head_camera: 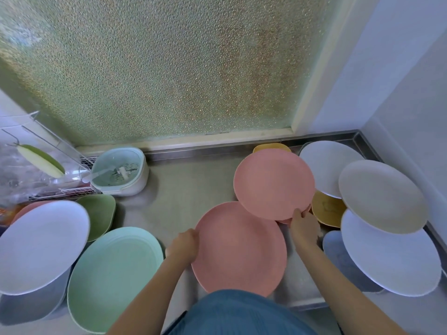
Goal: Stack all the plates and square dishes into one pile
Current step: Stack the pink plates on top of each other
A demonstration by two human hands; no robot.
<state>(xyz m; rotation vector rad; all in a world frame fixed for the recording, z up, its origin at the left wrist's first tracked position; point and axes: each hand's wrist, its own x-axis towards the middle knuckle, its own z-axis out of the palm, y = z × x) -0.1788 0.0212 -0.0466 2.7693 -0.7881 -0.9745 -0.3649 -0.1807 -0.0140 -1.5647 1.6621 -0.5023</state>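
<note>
Steel counter (183,189), pink plates (273,183) between fingers (298,213)

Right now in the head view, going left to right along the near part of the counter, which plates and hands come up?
White plate → mint green plate → left hand → near pink plate → right hand → white plate at right.

Behind the right hand (303,226), a yellow dish (326,210) is mostly covered by plates. Far left, a pink dish (29,207) shows only its rim.
</note>
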